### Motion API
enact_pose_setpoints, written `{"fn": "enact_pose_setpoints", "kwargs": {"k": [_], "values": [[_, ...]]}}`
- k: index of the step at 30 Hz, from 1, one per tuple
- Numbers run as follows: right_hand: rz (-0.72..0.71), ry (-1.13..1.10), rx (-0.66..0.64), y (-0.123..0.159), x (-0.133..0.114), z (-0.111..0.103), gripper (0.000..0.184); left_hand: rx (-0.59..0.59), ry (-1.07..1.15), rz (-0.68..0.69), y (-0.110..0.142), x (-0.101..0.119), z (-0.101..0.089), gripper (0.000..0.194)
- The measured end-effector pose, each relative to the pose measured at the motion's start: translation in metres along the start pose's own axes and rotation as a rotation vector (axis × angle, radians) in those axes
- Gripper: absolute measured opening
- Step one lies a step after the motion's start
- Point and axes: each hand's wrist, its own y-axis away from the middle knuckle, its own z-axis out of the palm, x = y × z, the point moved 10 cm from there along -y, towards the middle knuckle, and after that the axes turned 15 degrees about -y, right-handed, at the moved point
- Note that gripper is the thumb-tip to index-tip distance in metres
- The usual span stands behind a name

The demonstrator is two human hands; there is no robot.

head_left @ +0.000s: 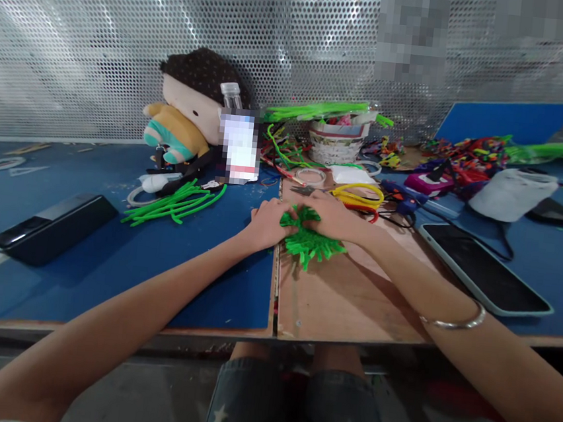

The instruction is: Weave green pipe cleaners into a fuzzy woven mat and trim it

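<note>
Both of my hands meet over a bushy green pipe-cleaner piece (pixel 312 246) lying on a bare wooden board (pixel 347 297). My left hand (pixel 269 222) has its fingers curled and pinches the piece's left top. From the right, my right hand (pixel 333 217) closes over its upper part. A silver bangle (pixel 455 320) circles my right wrist. A loose bundle of straight green pipe cleaners (pixel 175 204) lies on the blue mat (pixel 108 254) to the left of my left hand.
A plush doll (pixel 192 106) and a bottle (pixel 236 137) stand behind. A power bank (pixel 54 225) lies at left, a phone (pixel 485 269) at right. Scissors (pixel 360 195), tape (pixel 311 176), a basket (pixel 336 144), a glue gun (pixel 405 195) and mixed pipe cleaners (pixel 466 152) crowd the back.
</note>
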Motion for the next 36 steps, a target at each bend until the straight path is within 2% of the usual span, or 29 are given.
{"fn": "enact_pose_setpoints", "kwargs": {"k": [3,5,7,9,11,13,15,18,20,21,23,26,30,36], "values": [[-0.029,-0.263,0.026,0.004,-0.003,-0.013,0.053,-0.01,0.089,0.12,0.001,0.014,-0.004,0.025],[-0.018,-0.372,0.008,0.005,-0.004,-0.017,0.046,-0.016,0.148,0.181,0.002,0.021,-0.006,0.032],[0.019,-0.382,0.025,0.005,0.0,-0.023,0.036,-0.021,0.202,0.212,0.003,0.024,-0.009,0.036],[0.082,-0.39,0.078,0.006,0.007,-0.031,0.032,0.005,0.244,0.205,0.001,0.019,-0.014,0.034],[0.147,-0.437,0.127,0.008,0.017,-0.039,0.034,0.084,0.26,0.146,-0.003,0.007,-0.024,0.027],[0.17,-0.474,0.143,0.012,0.023,-0.044,0.037,0.109,0.255,0.119,-0.005,0.0,-0.027,0.023],[0.176,-0.445,0.154,0.02,0.027,-0.048,0.041,0.088,0.259,0.122,-0.004,0.0,-0.024,0.024],[0.221,-0.293,0.102,0.04,0.029,-0.044,0.046,-0.067,0.259,0.196,0.004,0.015,-0.007,0.035],[0.2,-0.2,-0.015,0.055,0.021,-0.031,0.05,-0.233,0.191,0.321,0.016,0.036,0.008,0.044],[0.203,-0.152,-0.043,0.062,0.019,-0.027,0.053,-0.271,0.133,0.406,0.023,0.047,0.011,0.045],[0.106,-0.074,-0.056,0.071,0.005,-0.024,0.056,-0.294,-0.015,0.553,0.034,0.064,0.013,0.042],[0.004,0.02,-0.051,0.075,-0.007,-0.022,0.039,-0.322,-0.132,0.589,0.038,0.069,0.015,0.041],[0.006,0.077,-0.162,0.071,-0.006,-0.011,0.025,-0.337,-0.175,0.584,0.037,0.066,0.017,0.043],[0.088,0.121,-0.191,0.072,-0.004,-0.007,0.024,-0.304,-0.211,0.579,0.035,0.065,0.016,0.037]]}}
